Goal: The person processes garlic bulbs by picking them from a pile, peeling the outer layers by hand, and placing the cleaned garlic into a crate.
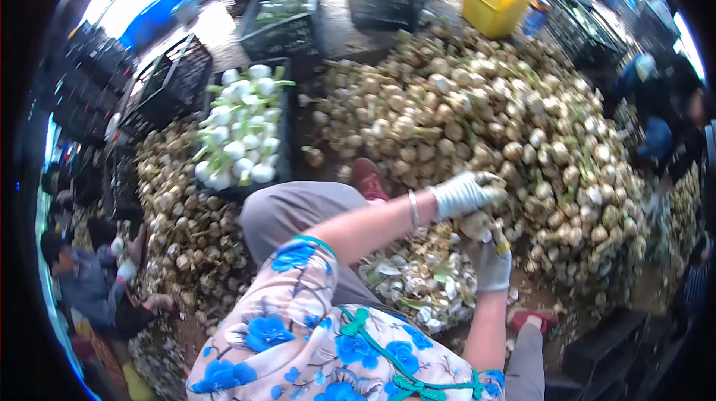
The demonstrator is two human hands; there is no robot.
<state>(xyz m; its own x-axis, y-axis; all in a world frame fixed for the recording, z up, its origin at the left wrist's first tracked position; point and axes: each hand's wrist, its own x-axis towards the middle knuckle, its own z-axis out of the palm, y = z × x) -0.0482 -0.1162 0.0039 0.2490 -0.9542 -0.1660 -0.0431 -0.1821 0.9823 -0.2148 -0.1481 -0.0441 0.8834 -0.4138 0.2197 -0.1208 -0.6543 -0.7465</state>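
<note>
My left hand [468,195], in a white glove, is closed around a garlic bulb [476,226] in front of my knees. Just below it, my gloved right hand [491,265] is closed on a small yellow-handled tool [500,240], perhaps a knife; its blade is not clear. The two hands almost meet at the bulb. Beneath them lies a heap of pale peelings and trimmings [440,282] between my legs. A large pile of untrimmed garlic [477,114] rises right beyond my hands.
A black crate of cleaned white bulbs [242,129] stands left of my knee, beside another garlic pile [186,211]. Further back are dark crates [280,21] and a yellow tub [492,7]. People sit at work on the left [93,282] and right [656,133].
</note>
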